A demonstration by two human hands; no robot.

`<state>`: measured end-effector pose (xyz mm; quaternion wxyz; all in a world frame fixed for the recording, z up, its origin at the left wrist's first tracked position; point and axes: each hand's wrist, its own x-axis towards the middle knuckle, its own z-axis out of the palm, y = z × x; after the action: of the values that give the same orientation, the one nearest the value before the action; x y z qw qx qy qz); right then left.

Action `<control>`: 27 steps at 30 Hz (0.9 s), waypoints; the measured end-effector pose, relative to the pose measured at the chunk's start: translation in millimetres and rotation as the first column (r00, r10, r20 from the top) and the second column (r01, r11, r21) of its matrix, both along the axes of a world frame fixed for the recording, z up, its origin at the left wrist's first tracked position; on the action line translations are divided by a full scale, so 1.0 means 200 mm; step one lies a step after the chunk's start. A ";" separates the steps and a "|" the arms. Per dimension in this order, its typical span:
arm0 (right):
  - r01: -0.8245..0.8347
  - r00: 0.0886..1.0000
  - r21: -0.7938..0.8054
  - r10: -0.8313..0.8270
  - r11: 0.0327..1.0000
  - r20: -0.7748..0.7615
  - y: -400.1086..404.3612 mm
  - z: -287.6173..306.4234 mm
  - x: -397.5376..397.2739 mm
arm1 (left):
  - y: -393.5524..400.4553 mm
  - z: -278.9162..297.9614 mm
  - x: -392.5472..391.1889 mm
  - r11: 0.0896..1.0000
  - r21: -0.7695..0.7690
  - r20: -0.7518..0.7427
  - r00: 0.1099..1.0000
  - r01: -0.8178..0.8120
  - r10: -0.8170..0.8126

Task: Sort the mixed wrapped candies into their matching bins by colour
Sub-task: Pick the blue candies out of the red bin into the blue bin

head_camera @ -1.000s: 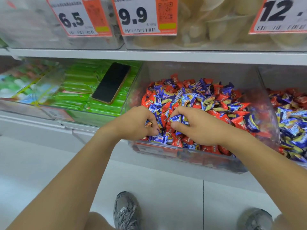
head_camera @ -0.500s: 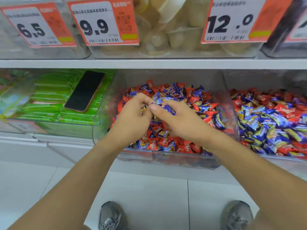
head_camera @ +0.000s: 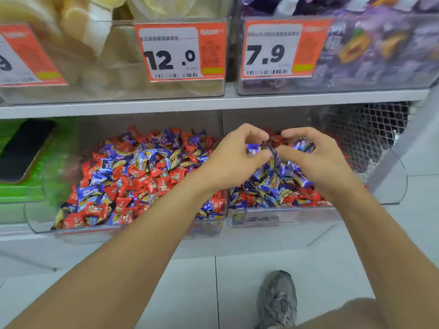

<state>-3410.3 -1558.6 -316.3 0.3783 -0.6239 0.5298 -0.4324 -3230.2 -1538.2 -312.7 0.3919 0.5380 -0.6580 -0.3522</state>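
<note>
Both hands raised over the right clear bin [head_camera: 285, 216] at the shelf's right end. Left hand [head_camera: 234, 160] curled, pinching blue wrapped candies [head_camera: 253, 148] between thumb and fingers. Right hand [head_camera: 316, 157] curled too, gripping more blue candies [head_camera: 301, 144]; count hidden inside both fists. Below, mostly blue candies with some red, partly covered by wrists. Left clear bin [head_camera: 42, 210] heaped with mixed red and blue candies [head_camera: 133, 172]. Far left, blurred green packets [head_camera: 21, 191] under a dark phone [head_camera: 22, 150], cut off by the edge.

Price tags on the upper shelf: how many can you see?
3: the "12.0" tag in the middle, the "7.9" tag right of it, and a cut-off tag at the left edge.
</note>
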 end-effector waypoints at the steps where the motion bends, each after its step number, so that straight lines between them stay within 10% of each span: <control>1: -0.021 1.000 -0.026 0.020 0.999 -0.008 0.00 -0.01 -0.03 | 0.00 0.00 -0.03 0.999 -0.008 0.046 0.998 0.040 -0.040; 7: 0.122 0.983 -0.256 -0.152 0.959 -0.100 -0.01 -0.01 -0.06 | 0.12 0.05 0.18 0.974 -0.194 0.110 0.985 -0.113 0.136; 13: -0.204 0.958 -0.487 0.071 0.849 -0.276 0.19 0.02 0.40 | 0.21 -0.23 0.76 0.952 -0.143 0.669 0.683 -0.271 0.295; 18: -0.560 0.749 -0.194 0.393 0.805 -0.533 0.22 -0.08 0.74 | 0.23 -0.23 0.95 0.969 -0.084 0.662 0.714 -0.231 0.228; 27: -0.446 0.601 -0.047 0.260 0.894 -0.756 -0.08 -0.19 1.03 | 0.31 -0.24 1.11 0.920 -0.232 0.546 0.741 -0.315 0.391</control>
<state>-3204.9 -1575.4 -355.3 0.1369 -0.8759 0.4468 -0.1202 -3009.1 -1476.3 -359.8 0.2640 0.7088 -0.6524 -0.0481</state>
